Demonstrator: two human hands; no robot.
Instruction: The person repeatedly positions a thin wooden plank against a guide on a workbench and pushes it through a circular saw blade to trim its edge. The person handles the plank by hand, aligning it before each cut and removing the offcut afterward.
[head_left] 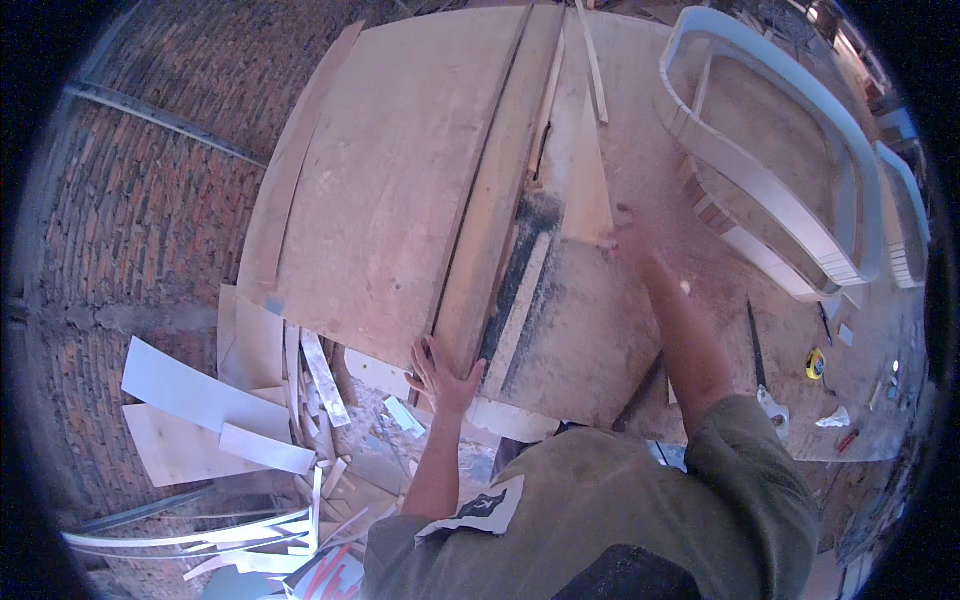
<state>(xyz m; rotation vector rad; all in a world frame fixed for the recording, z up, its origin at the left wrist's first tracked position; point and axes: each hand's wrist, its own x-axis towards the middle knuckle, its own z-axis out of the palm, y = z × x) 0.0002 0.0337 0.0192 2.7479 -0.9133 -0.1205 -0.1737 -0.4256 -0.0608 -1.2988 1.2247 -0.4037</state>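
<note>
My left hand [445,380] lies with spread fingers on the near end of a long straight wooden board [487,235] that runs away from me across the table. To the right, my right hand [628,236] is blurred, beside the near corner of a tapered, wedge-shaped wooden piece [588,190]. Whether it grips that piece cannot be made out. Between my hands a narrow wooden strip [520,310] lies along a dark, sawdust-covered band [538,222] in the tabletop. Another thin strip [592,60] rests near the far end of the wedge.
A large rounded wooden frame [770,215] with a pale rim stands on the right. Near it are a yellow tape measure [816,363], a dark saw-like blade [756,340] and a red-handled tool [849,440]. Board offcuts [200,385] pile up at lower left, by a brick wall [130,200].
</note>
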